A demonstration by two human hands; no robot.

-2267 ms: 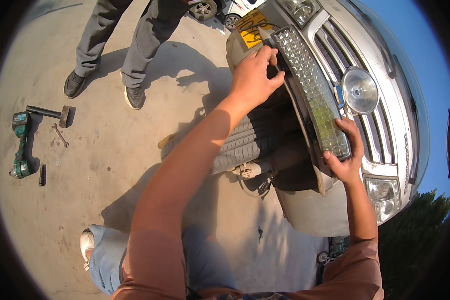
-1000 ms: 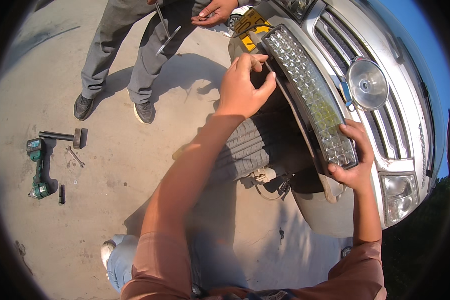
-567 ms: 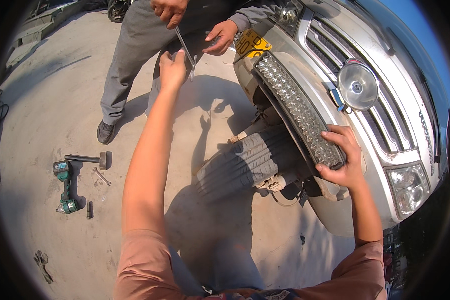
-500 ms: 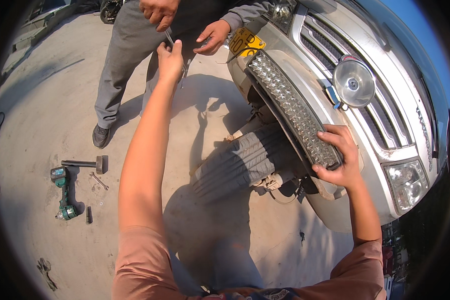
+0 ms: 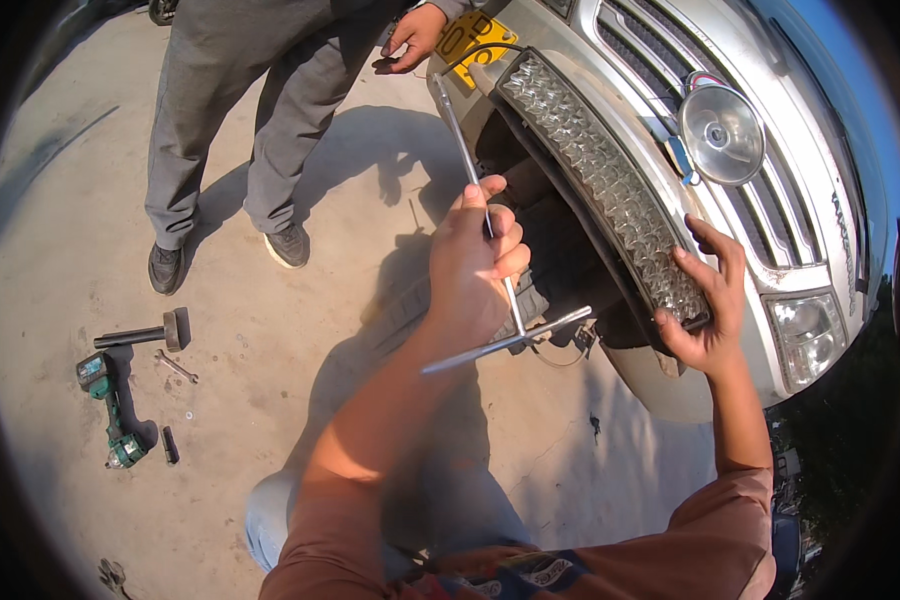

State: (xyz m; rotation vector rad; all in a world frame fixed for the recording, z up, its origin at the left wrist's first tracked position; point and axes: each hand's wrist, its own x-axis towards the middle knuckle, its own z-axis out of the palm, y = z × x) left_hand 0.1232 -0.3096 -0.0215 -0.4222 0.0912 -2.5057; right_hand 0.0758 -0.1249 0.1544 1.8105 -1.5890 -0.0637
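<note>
The left hand clasps the shaft of a T-handled wrench; the right hand has its fingers around the near end of the light bar at the vehicle's front. Bracing the bar steadily seems wise.

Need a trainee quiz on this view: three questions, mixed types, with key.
1. Which hand holds the silver metal T-shaped wrench?
2. True or false: the green-and-black cordless power tool lies on the pale concrete ground.
3. The right hand is on: A) the yellow number plate; B) the long, clear-faced, black-framed light bar; C) the round, clear-lensed lamp.

Key:
1. The left hand.
2. True.
3. B.
</note>
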